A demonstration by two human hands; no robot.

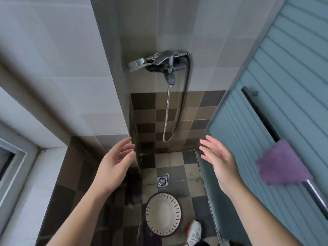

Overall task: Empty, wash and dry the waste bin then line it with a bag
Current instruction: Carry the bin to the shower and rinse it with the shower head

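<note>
Nearest you, on the tiled shower floor between your forearms, stands the waste bin (163,214), upright, pale, round, with short dark slots around its upper wall. Its mouth faces you and the inside looks bare, so it appears already emptied. Your shoe (194,232) sits just beside its right edge.

It looks like thin moulded plastic: light, fairly stiff at the rim, likely to flex lower down, and slippery once wet. Take it by the rim, thumb inside and fingers outside, or with both hands on opposite sides of the rim when tipping water out. Expect water to run out through the slots.

Above the bin, your left hand (116,159) and right hand (219,161) are both raised and empty, fingers loosely spread, palms turned toward each other, touching nothing. The left one hovers close to the edge of the glass partition (110,71).

Just beyond the bin, the floor drain (162,181) lies in the tiles. On your right, a purple cloth (282,165) hangs over the door handle (260,114) of the ribbed shower door; that may serve for drying.

Farthest away, on the back wall, the mixer tap (166,61) carries the shower head (137,64) resting to its left, with the metal hose (166,112) looping down beneath. No water is visibly running.
</note>
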